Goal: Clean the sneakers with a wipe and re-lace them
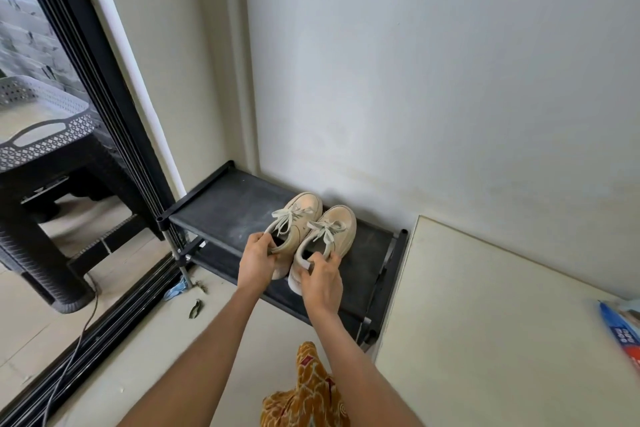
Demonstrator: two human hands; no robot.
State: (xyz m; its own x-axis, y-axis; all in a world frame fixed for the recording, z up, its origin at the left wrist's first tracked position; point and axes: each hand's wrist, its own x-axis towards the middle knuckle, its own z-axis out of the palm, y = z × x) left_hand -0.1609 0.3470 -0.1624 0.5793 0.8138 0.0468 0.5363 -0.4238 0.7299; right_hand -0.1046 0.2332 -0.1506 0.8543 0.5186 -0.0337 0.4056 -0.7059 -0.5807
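Two cream sneakers with pale laces tied in bows sit side by side on the top shelf of a low black shoe rack (221, 204). My left hand (257, 259) grips the heel collar of the left sneaker (298, 218), fingers curled over its rim. My right hand (322, 277) grips the heel of the right sneaker (334, 230), with the thumb inside the opening. A blue and red packet (623, 340), possibly wipes, lies at the right edge on a pale surface.
A white wall stands behind the rack. A pale low tabletop (485, 315) lies to the right. A black sliding door frame (114, 135) is at the left, with a dark wicker stool and grey basket beyond. A cable and leaf litter lie on the floor.
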